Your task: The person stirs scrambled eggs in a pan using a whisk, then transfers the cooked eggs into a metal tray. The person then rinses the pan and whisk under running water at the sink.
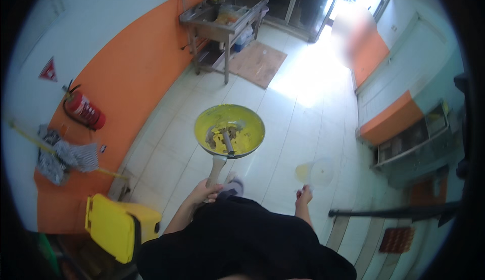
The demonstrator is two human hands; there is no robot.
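My left hand (202, 192) is closed around the light-coloured handle (216, 169) of a wok-shaped frying pan (201, 128). The pan is held out in front of me above the floor. Its yellow inside carries brown and yellow residue around the bottom. A short grey bar-like piece (228, 142) shows inside the pan near the handle; I cannot tell what it is. On the other side, my right hand (304, 194) grips translucent plastic containers or lids (321, 172), one part of them yellowish. Their exact shape is blurred.
A metal sink stand (223, 28) holding plastic bags is ahead, with a brown mat (259, 63) before it. To the left are a yellow pedal bin (113, 227) and a wall-mounted fire extinguisher (85, 109). A blurred person (354, 33) is near the bright doorway. Low shelving (413, 132) lines the right.
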